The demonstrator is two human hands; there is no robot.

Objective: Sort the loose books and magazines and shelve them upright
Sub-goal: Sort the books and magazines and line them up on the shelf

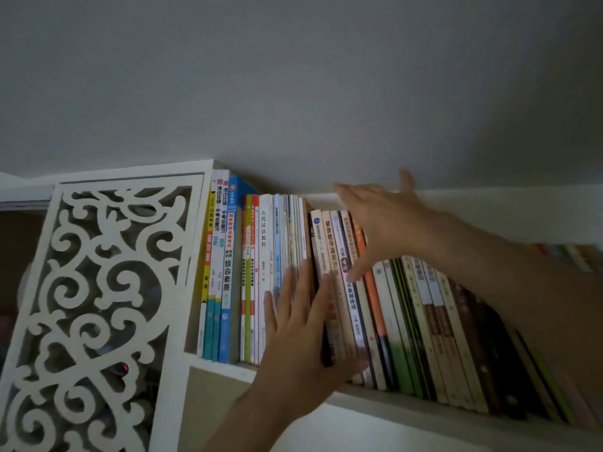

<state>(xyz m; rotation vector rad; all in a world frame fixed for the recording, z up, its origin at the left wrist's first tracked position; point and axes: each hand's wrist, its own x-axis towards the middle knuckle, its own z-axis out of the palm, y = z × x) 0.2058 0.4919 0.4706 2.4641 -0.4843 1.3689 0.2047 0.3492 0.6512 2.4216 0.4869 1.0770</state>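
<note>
Spines of the shelved books (329,288) stand upright between flat, empty hands, left hand (300,324) pressing low on them, right hand (381,223) spread over their tops.

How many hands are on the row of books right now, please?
2. The left hand lies flat with straight fingers against the spines near the middle of the books. The right hand reaches over the book tops just to its right, fingers spread.

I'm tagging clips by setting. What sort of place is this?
Probably a home study or bedroom: a white bookshelf packed with upright books, a carved white side panel, and a plain grey wall.
</note>
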